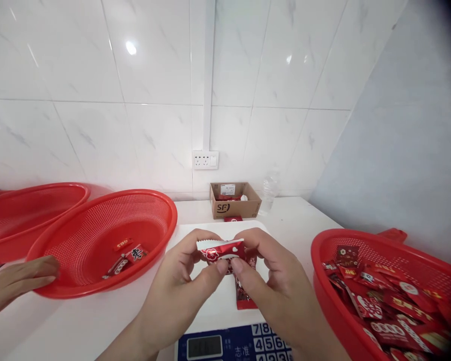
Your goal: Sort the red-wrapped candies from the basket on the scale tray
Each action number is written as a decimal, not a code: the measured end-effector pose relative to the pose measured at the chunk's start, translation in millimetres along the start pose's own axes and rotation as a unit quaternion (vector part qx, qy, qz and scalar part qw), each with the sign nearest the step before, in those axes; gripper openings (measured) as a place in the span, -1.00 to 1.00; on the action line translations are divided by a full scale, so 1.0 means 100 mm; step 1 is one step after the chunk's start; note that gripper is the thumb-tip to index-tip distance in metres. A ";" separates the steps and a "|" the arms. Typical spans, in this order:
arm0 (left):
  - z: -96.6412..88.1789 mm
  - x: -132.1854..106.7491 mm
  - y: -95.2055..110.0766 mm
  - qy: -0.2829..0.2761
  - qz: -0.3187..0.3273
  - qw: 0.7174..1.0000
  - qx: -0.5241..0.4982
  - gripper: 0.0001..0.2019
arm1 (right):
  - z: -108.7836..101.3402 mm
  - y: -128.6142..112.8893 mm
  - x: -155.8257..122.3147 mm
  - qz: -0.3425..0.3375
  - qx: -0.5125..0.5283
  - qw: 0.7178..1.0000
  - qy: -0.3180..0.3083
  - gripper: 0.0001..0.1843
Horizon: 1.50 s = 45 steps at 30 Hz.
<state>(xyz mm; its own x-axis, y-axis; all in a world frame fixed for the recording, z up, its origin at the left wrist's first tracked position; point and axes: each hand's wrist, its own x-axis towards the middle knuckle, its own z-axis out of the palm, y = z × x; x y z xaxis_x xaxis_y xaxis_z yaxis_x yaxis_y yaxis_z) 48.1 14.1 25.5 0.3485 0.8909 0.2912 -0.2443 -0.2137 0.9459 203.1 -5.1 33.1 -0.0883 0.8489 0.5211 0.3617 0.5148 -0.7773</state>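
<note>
Between my left hand (184,286) and my right hand (272,281) is a small red and white snack packet (221,249) with crimped ends. Both thumbs press on its near face while the fingers curl behind it. Below it, partly hidden by my right hand, a second red packet (244,296) lies on the white weighing tray (206,316). The blue keypad and display of a digital scale (210,343) sit at the near edge, partly covered by my right wrist.
At right stands a red basket (319,250) full of wrapped snacks. Another person's hand (26,276) touches a red basket (97,215) at left holding several packets; more red baskets (52,193) stand beyond. A cardboard box (235,208) and a clear plastic bottle (269,193) stand by the wall.
</note>
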 end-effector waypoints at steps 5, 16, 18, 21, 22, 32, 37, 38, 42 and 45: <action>0.02 -0.01 0.02 0.004 0.010 1.000 0.024 -0.92 | 0.00 0.02 0.00 -0.002 0.002 1.000 -0.009 -0.88; 0.03 0.01 -0.02 0.010 0.041 0.994 -0.105 -0.92 | 0.08 -0.01 -0.04 0.096 0.149 0.982 0.067 -0.74; 0.02 0.02 -0.04 0.014 0.044 0.991 -0.127 -0.90 | 0.08 0.01 -0.04 0.114 0.170 0.977 0.057 -0.70; 0.01 0.02 -0.05 0.008 0.035 0.989 -0.141 -0.87 | 0.06 0.03 -0.02 0.128 0.194 0.972 0.029 -0.74; 0.01 0.02 -0.05 0.004 0.034 0.990 -0.136 -0.86 | 0.06 0.03 -0.02 0.132 0.195 0.972 0.024 -0.76; -0.04 0.03 0.01 -0.001 0.037 0.999 -0.033 -0.91 | 0.02 0.04 -0.01 0.060 0.115 0.992 -0.006 -0.86; -0.02 0.01 0.00 0.003 0.034 0.999 -0.037 -0.93 | 0.00 0.07 -0.01 0.051 0.078 0.995 -0.021 -0.82; -0.02 0.00 0.00 0.000 0.029 0.999 -0.032 -0.91 | 0.00 0.08 -0.02 0.049 0.077 0.996 -0.018 -0.81; -0.04 -0.01 0.01 -0.007 0.013 1.000 0.013 -0.86 | 0.00 0.11 -0.03 0.022 0.057 0.998 -0.017 -0.81; -0.05 0.00 0.02 -0.006 0.017 0.999 0.030 -0.86 | 0.00 0.12 -0.03 -0.009 0.044 0.999 -0.013 -0.84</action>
<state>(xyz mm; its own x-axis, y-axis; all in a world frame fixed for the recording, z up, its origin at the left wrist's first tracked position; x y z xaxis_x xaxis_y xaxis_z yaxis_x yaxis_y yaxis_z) 43.3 15.5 26.4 0.3509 0.8782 0.3251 -0.2023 -0.2679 0.9420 207.9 -1.2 22.7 -0.1180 0.8413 0.5276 0.2770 0.5381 -0.7961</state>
